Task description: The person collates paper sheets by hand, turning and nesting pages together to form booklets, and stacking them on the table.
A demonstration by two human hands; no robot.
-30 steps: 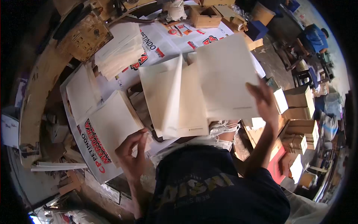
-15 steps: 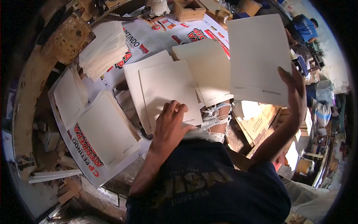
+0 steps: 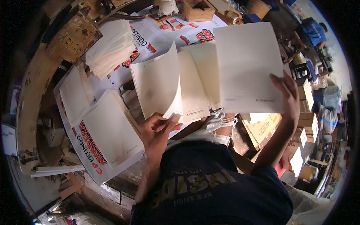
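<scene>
My left hand [image 3: 155, 129] pinches the lower edge of a cream sheet of paper [image 3: 157, 82], which curls upward along its right side. Beneath it, part of another printed sheet [image 3: 193, 88] shows, with a small line of text near its bottom. My right hand [image 3: 289, 92] grips the right edge of a paper sheet [image 3: 250, 63], held up with small print along its lower end. I cannot tell whether that is one sheet or several. Partly behind it lies another paper stack [image 3: 206, 56].
To the left, a paper stack [image 3: 112, 129] and a smaller one [image 3: 75, 90] rest on a printed banner [image 3: 92, 157]. A fanned pile of paper [image 3: 110, 48] lies farther back. A wooden box [image 3: 198, 11] stands at the far edge. Another person [image 3: 314, 32] is at the upper right.
My left hand, earlier resting on the middle stack, has shifted left and now pinches a sheet whose side curls up. The paper in my right hand has moved slightly left and lower.
</scene>
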